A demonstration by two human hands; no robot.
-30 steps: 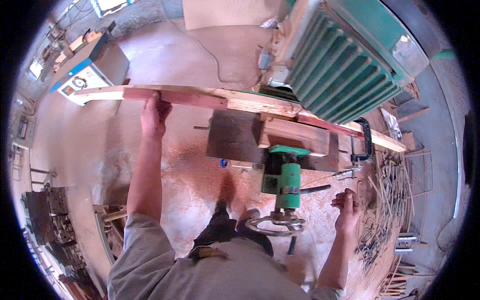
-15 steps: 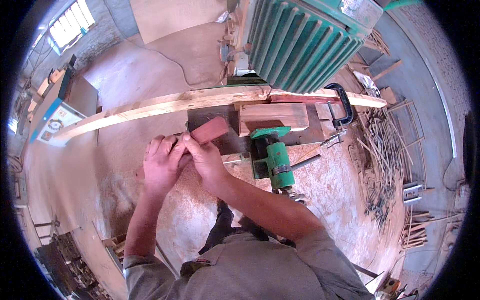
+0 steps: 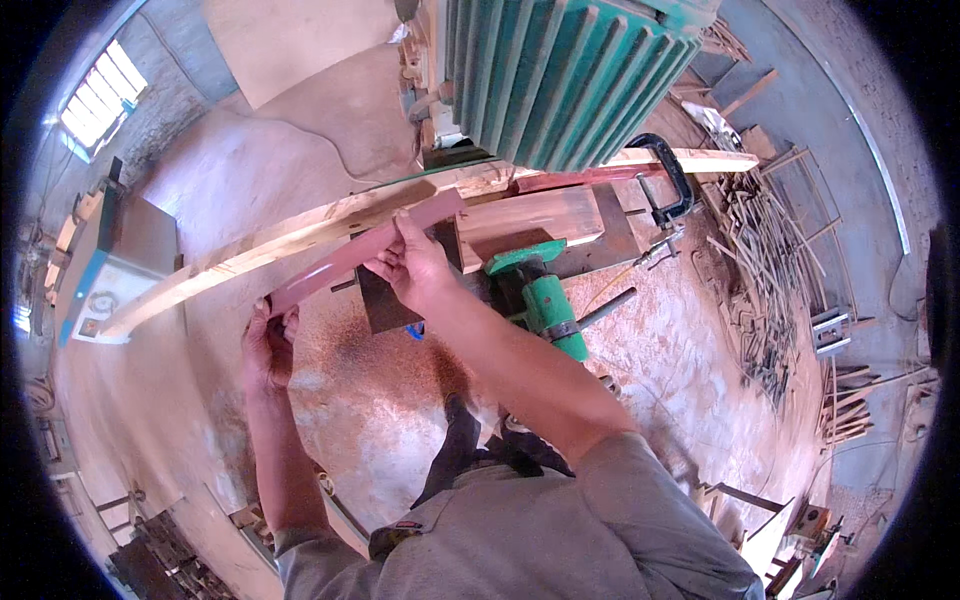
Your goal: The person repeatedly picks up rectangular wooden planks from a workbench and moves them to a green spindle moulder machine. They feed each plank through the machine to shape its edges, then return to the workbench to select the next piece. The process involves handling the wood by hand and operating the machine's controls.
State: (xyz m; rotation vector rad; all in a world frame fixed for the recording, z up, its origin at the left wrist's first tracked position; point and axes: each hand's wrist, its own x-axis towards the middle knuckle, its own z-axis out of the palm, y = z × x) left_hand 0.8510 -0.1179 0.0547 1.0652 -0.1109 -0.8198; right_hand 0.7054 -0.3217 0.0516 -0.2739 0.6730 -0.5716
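A long reddish-brown wooden board [image 3: 345, 254] is held up in front of me, slanting from lower left to upper right. My left hand [image 3: 268, 345] pinches its lower left end between thumb and fingers. Farther along, toward the upper right end, my right hand [image 3: 415, 262] grips the near edge, with the thumb on the board's face. Behind and right of the board a thick wood block [image 3: 530, 222] lies on the dark machine table [image 3: 390, 300]. A green clamp [image 3: 545, 300] with a lever faces that block.
A ribbed green motor housing [image 3: 570, 85] hangs over the work area. Across the table's back runs a long pale beam [image 3: 250, 240], with a black C-clamp [image 3: 672, 180] at its right. Wood scraps [image 3: 755, 290] are heaped on the right. A grey cabinet [image 3: 135, 245] stands at left.
The board has turned so its long face shows. My left hand has moved down and left to its end, apart from the right hand. The view has shifted slightly.
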